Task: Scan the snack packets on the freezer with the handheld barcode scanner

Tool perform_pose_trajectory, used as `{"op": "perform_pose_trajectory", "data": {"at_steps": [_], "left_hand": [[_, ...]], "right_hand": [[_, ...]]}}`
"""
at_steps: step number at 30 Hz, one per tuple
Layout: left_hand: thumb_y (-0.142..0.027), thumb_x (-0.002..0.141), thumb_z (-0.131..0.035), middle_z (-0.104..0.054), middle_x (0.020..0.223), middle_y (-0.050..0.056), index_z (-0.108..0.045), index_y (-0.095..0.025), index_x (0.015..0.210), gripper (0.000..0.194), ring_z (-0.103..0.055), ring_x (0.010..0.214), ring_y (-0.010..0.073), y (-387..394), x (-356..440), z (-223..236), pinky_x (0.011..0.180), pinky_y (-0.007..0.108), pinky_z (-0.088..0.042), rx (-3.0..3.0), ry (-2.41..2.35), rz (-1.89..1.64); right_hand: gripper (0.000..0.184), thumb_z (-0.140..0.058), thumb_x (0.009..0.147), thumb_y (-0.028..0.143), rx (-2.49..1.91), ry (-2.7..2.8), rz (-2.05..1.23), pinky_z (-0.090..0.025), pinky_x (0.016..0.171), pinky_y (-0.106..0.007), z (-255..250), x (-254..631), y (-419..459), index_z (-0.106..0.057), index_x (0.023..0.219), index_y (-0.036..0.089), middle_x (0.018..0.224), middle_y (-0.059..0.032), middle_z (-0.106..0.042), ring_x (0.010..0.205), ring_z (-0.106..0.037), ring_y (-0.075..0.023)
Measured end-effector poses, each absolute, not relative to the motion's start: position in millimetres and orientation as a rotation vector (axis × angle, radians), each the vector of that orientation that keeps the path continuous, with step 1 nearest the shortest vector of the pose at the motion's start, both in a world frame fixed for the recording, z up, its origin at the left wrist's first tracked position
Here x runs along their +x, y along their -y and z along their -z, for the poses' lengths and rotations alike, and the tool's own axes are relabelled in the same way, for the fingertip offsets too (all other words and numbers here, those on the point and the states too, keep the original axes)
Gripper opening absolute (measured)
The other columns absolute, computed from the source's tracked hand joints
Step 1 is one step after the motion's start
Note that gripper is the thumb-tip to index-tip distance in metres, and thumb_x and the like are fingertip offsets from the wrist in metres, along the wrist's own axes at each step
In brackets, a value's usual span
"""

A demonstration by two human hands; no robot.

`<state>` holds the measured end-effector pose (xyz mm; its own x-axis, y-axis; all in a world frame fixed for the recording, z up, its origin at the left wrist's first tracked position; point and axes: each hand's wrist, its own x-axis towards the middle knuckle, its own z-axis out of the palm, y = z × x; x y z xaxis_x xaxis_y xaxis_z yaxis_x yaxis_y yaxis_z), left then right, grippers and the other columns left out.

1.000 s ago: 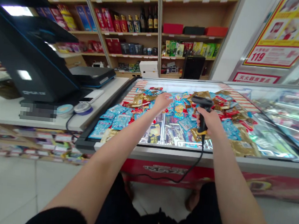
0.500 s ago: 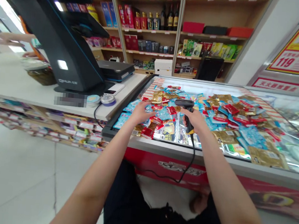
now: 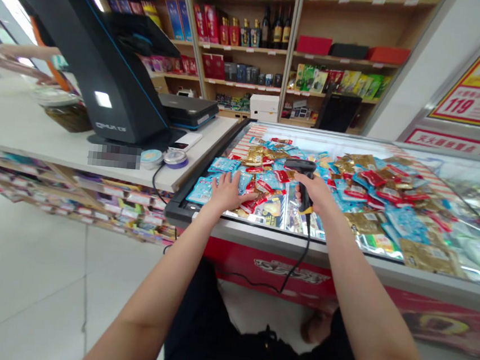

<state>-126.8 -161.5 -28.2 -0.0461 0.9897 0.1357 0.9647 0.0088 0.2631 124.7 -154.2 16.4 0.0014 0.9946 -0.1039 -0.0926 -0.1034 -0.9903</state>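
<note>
My right hand [image 3: 316,192] is wrapped round the handle of a black barcode scanner [image 3: 301,166], whose cable hangs down over the freezer's front. Fingers spread, my left hand [image 3: 227,193] lies over small snack packets at the left end of the glass-topped freezer [image 3: 344,248]. Blue packets [image 3: 200,190] show beside its fingertips, and red packets [image 3: 259,200] lie by its thumb. A larger heap of blue, red and gold packets [image 3: 375,184] covers the glass to the right of the scanner.
A white counter [image 3: 24,131] adjoins the freezer on the left, bearing a black checkout terminal [image 3: 121,89], a lidded jar [image 3: 66,112] and small round tubs [image 3: 176,158]. Behind stand shelves [image 3: 248,50] of bottles and boxes. Another person's arm [image 3: 26,57] reaches in at far left.
My left hand has moved down and toward the left edge of the packets, its fingers spreading flatter. The scanner stays in my right hand, nearly still. The view has shifted slightly.
</note>
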Motion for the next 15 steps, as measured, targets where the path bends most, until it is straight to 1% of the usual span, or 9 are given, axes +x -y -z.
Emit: {"op": "perform_pose_trajectory", "data": {"at_steps": [4,6,9,12,14,15], "left_hand": [[-0.066,0.084,-0.06,-0.05,0.148,0.024,-0.037,-0.015,0.155,0.09,-0.044,0.141,0.0394,137,-122,27,0.117,0.049,-0.028,2.119,-2.182,-0.562],[-0.059,0.084,-0.064,-0.055,0.141,0.024,-0.039,-0.014,0.153,0.085,-0.049,0.135,0.0383,131,-119,28,0.113,0.045,-0.034,2.104,-2.19,-0.63],[-0.047,0.083,-0.071,-0.058,0.135,0.022,-0.041,-0.014,0.151,0.081,-0.053,0.13,0.0371,126,-115,27,0.111,0.043,-0.037,2.058,-2.206,-0.734],[-0.034,0.077,-0.077,-0.058,0.135,0.022,-0.042,-0.013,0.149,0.084,-0.053,0.129,0.0363,121,-112,23,0.111,0.043,-0.038,1.999,-2.223,-0.862],[-0.029,0.072,-0.079,-0.059,0.134,0.02,-0.047,-0.013,0.145,0.081,-0.054,0.129,0.0351,116,-111,19,0.111,0.043,-0.039,1.941,-2.206,-0.966],[-0.026,0.071,-0.079,-0.061,0.132,0.019,-0.051,-0.013,0.141,0.077,-0.055,0.128,0.0343,113,-112,17,0.11,0.043,-0.039,1.913,-2.168,-1.026]], "right_hand": [[0.012,-0.066,0.087,0.021,-1.218,1.058,-1.319,-0.041,0.034,-0.021,-15,129,155,-0.055,0.081,0.019,0.051,0.003,-0.056,0.038,-0.049,-0.0116],[0.013,-0.067,0.086,0.021,-1.214,1.048,-1.322,-0.041,0.034,-0.021,-16,130,156,-0.055,0.081,0.019,0.05,0.003,-0.056,0.038,-0.049,-0.0116],[0.013,-0.066,0.086,0.02,-1.218,1.034,-1.319,-0.04,0.034,-0.021,-19,132,159,-0.055,0.079,0.019,0.049,0.0033,-0.055,0.037,-0.048,-0.0111],[0.018,-0.067,0.087,0.02,-1.252,1.019,-1.311,-0.037,0.033,-0.02,-23,133,162,-0.053,0.075,0.02,0.047,0.0035,-0.053,0.034,-0.045,-0.0103],[0.023,-0.069,0.087,0.023,-1.262,1.019,-1.314,-0.036,0.033,-0.02,-23,134,162,-0.051,0.072,0.021,0.046,0.0038,-0.052,0.033,-0.044,-0.01],[0.025,-0.07,0.086,0.024,-1.261,1.02,-1.313,-0.037,0.033,-0.02,-23,135,161,-0.05,0.071,0.021,0.045,0.0039,-0.052,0.033,-0.044,-0.01]]}}
